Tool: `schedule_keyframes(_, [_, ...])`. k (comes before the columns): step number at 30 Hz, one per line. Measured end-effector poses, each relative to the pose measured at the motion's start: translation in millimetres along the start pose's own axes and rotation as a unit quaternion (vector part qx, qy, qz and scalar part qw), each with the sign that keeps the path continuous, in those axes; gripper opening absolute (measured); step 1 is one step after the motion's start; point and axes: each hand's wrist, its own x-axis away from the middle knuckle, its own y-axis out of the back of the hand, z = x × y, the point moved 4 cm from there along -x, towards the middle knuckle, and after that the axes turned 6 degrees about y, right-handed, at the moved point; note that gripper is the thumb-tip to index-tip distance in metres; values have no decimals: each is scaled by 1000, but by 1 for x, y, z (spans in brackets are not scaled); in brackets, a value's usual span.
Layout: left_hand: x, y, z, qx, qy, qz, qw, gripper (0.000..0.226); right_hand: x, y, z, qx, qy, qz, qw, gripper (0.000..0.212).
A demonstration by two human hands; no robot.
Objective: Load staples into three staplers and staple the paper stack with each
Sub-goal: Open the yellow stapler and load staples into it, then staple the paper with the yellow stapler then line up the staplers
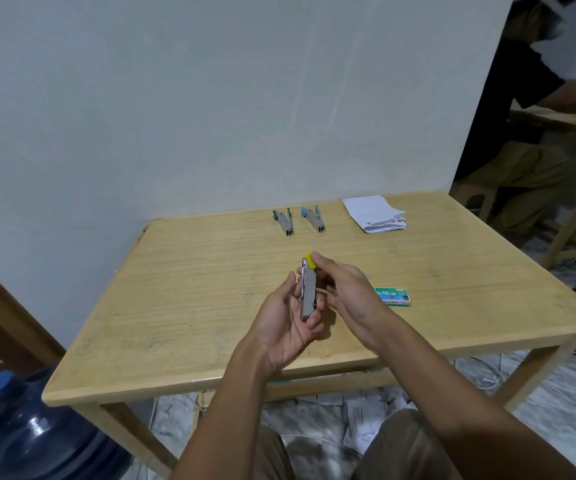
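The person holds a small metal stapler with a yellow end cap above the middle of the wooden bench, its long body standing nearly upright in the left hand. That hand's grip is closed loosely round the lower half of the stapler, thumb on one side and fingers curled behind. The right hand has a pinching grip on the yellow end at the top, and whether a strip of staples is in its fingers is too small to tell. The step in hand looks like opening or loading this stapler. To do it well, the left hand should keep the body steady and squeeze only the sides, so the top can swing or the tray can slide freely under the right hand's pull. The box of staples lies on the bench just to the right of the hands, within easy reach, so a strip can be fetched without putting the stapler down. The strip should go in legs down and lie flat in the channel before the top is shut. Two more staplers with blue-green ends lie side by side near the far edge, and the stack of paper sits at the far right, apart from them.
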Motion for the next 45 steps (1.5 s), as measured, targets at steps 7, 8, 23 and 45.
schedule_keyframes(7, [3, -2, -1, 2, -2, -3, 1000, 41, -1, -2, -3, -9, -5, -16, 1000, 40])
schedule_keyframes(8, [3, -3, -1, 2, -2, -4, 1000, 41, -2, -2, -4, -9, -7, -18, 1000, 39])
schedule_keyframes(23, [1, -2, 1, -7, 8, -29, 1000, 49, 10, 14, 20, 5, 104, -103, 989, 40])
schedule_keyframes(45, [-220, -72, -61, -556, -91, -359, 744, 60, -52, 182, 77, 49, 10, -231, 972, 47])
